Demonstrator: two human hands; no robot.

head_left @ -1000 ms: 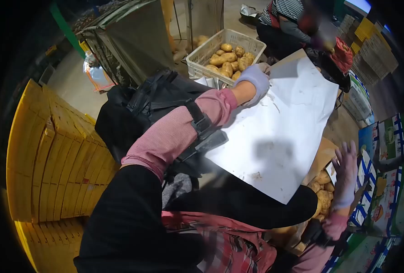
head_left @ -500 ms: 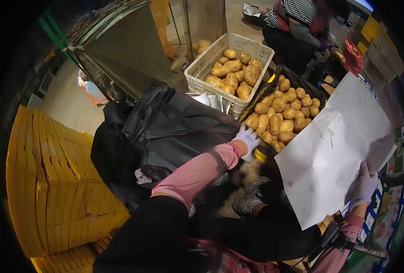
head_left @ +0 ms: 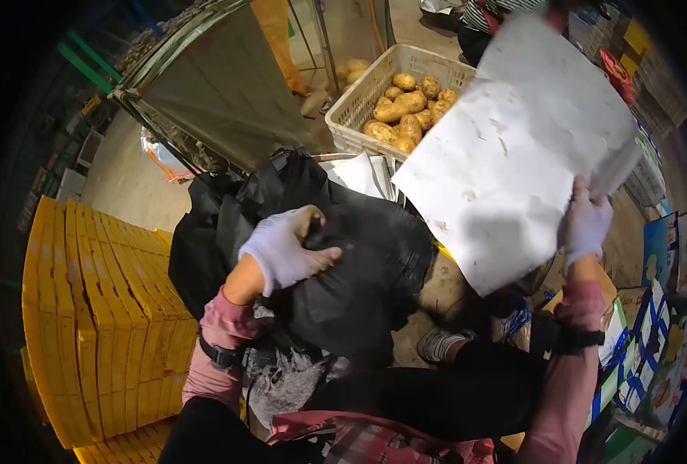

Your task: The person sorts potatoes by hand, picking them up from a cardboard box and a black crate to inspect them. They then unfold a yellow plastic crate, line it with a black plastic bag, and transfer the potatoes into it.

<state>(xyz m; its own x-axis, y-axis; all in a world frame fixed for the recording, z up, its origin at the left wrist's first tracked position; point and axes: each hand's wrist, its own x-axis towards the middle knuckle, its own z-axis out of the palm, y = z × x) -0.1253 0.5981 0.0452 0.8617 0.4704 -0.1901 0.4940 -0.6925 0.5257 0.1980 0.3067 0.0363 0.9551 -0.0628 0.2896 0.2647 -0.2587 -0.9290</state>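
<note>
In a white glove, my right hand (head_left: 587, 224) grips the edge of a large white paper sheet (head_left: 514, 147), held up at a tilt and marked with small dirt spots. My left hand (head_left: 289, 251), also gloved, is curled over a black cloth-like sheet (head_left: 382, 263), thumb and fingers closing on a fold of it. That sheet lies in a crumpled heap before me. Behind the paper stands a white plastic crate (head_left: 343, 135) of potatoes (head_left: 405, 108), partly covered from view. The lower pile of potatoes is hidden.
Stacked yellow crates (head_left: 104, 309) rise at my left. Printed cardboard boxes (head_left: 661, 340) stand at the right. A grey-green tarp panel (head_left: 227, 85) is behind the black sheet. At the top, another person (head_left: 479, 31) is partly hidden by the paper.
My left hand has drawn back from beside the potatoes to the black sheet and taken hold of it. The paper has moved up and left, now covering the lower potato pile.
</note>
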